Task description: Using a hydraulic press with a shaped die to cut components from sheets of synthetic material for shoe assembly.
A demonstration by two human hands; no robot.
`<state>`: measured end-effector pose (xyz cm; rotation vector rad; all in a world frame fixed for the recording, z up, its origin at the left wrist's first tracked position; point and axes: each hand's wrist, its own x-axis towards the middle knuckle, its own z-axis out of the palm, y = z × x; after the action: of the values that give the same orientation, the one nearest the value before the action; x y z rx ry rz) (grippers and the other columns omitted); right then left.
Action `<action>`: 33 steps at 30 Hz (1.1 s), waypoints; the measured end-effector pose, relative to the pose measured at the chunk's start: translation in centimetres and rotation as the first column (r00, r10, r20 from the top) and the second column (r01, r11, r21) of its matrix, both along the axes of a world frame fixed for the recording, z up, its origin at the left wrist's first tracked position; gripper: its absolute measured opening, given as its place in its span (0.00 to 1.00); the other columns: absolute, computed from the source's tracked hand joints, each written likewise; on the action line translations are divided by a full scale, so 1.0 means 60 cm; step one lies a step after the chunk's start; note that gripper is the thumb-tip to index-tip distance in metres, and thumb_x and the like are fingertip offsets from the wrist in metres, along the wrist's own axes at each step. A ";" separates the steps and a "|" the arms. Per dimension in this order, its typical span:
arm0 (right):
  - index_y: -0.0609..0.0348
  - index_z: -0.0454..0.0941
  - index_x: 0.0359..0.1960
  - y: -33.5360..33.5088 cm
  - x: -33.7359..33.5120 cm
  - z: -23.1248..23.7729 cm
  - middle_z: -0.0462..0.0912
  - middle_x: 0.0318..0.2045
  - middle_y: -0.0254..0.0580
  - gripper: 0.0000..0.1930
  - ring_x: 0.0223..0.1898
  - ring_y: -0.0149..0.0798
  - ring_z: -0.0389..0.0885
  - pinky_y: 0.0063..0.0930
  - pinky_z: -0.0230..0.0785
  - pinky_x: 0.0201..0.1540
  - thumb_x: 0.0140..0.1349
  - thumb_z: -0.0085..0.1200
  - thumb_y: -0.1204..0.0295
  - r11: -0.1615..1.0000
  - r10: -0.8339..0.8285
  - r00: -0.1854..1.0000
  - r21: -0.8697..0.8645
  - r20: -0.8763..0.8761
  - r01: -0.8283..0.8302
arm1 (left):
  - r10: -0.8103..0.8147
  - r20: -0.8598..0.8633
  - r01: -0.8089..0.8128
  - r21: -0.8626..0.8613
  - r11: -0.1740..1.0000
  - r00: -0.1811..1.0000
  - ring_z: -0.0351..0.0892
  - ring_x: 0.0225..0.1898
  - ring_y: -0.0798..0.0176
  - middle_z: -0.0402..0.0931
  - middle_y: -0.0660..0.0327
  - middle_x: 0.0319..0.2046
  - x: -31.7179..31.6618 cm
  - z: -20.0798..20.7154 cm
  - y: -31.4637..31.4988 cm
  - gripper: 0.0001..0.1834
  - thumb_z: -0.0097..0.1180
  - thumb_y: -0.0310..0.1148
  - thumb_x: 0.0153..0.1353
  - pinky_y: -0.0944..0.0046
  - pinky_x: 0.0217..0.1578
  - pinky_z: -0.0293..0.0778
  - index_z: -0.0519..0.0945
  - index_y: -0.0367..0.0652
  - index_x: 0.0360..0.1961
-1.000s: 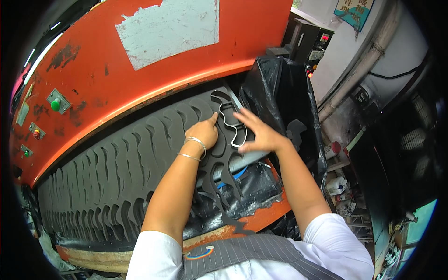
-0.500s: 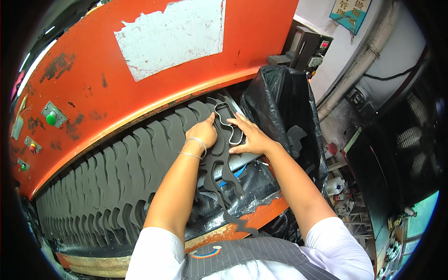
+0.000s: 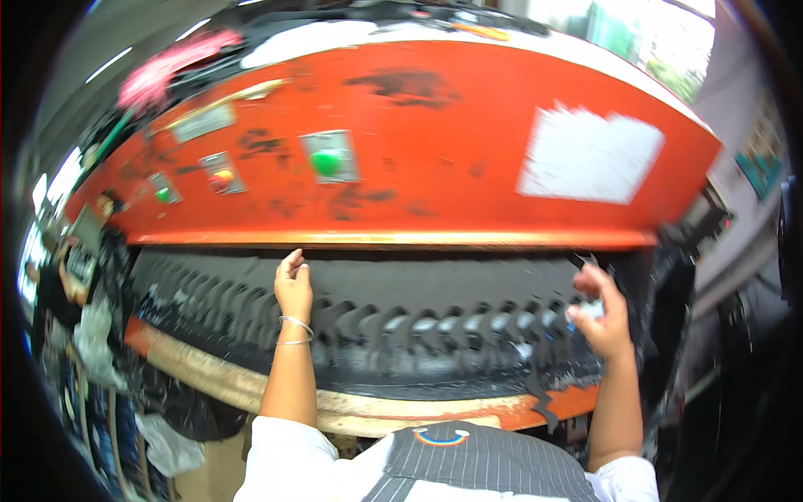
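My left hand [image 3: 294, 284], with a bangle at its wrist, hovers over the left part of the dark grey foam sheet [image 3: 443, 280], close below the press beam's lower edge. Its fingers are loosely stretched and nothing shows in them. At the right end of the sheet is my right hand [image 3: 604, 311], fingers curved and thumb apart, with no object visible between them. Just beyond its fingertips a thin pale edge shows, too blurred to make out. Along the near side of the foam runs a row of curved cut-outs. A loose wavy foam scrap [image 3: 542, 402] hangs over the front edge.
The orange press beam [image 3: 435, 159] spans the far side, with a large green button [image 3: 326, 163] and a red button [image 3: 221, 181]. A worn front ledge [image 3: 368, 408] lies nearest me. Black plastic [image 3: 669, 293] hangs at the right end. Another person [image 3: 58, 289] is at far left.
The view has swung left along the press. My hands, earlier close together around a wavy metal cutting die at the right end, are now wide apart, the right hand off the die.
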<state>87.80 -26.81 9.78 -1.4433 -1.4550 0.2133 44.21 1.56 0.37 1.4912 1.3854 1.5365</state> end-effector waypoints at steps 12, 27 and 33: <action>0.60 0.68 0.39 0.317 -0.436 0.165 0.78 0.21 0.43 0.13 0.20 0.36 0.79 0.29 0.70 0.24 0.58 0.61 0.73 0.892 0.303 0.938 0.297 0.169 -0.341 | 0.810 -0.278 -0.604 0.552 0.574 0.516 0.48 0.71 0.44 0.47 0.43 0.70 -0.397 0.199 0.129 0.38 0.47 0.21 0.51 0.54 0.68 0.50 0.57 0.32 0.67; 0.57 0.73 0.40 0.155 -0.425 -0.035 0.82 0.31 0.54 0.09 0.35 0.57 0.82 0.43 0.74 0.37 0.63 0.52 0.67 0.743 0.585 0.796 -0.498 0.156 -0.448 | -0.362 -0.287 0.332 -0.150 0.931 0.887 0.81 0.38 0.55 0.80 0.54 0.36 -0.098 0.016 -0.254 0.15 0.56 0.26 0.51 0.60 0.42 0.77 0.84 0.46 0.41; 0.63 0.75 0.41 -0.036 -0.302 -0.059 0.79 0.30 0.53 0.15 0.34 0.53 0.78 0.41 0.70 0.41 0.57 0.59 0.68 0.753 0.559 0.783 -0.563 0.272 -0.341 | -0.623 -0.387 0.654 -0.064 0.754 0.680 0.75 0.42 0.49 0.75 0.55 0.36 0.091 0.061 -0.428 0.11 0.54 0.34 0.59 0.52 0.44 0.72 0.75 0.43 0.41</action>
<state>69.69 -28.95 6.27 -1.5542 -2.2493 0.6521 49.67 -24.10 4.02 2.1248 0.8192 0.8764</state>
